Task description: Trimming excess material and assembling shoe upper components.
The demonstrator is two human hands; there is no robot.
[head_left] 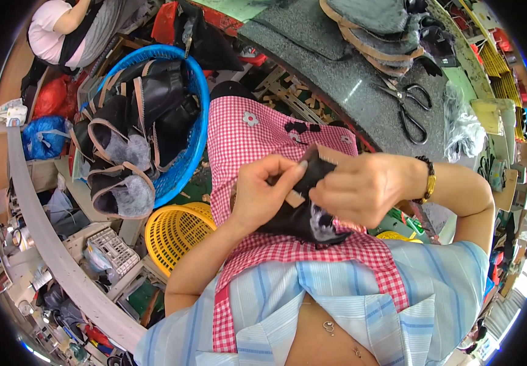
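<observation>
Grey workbench right of a blue basket. Also rightward, I see left hand and right hand pinching a black upper, seemingly unfinished.

Cluttered workroom, dark grey bench at one o'clock, greenish floor strewn with tan scraps just inside it, yellow rack at two o'clock, bright white light at four, long pale ledge at eight

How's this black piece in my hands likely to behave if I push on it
The black piece looks likely to flex, since it curves unevenly below your left hand. Its fluffy gray lining would probably squash softly. With that irregular outline, it seems unlikely to roll.
</observation>
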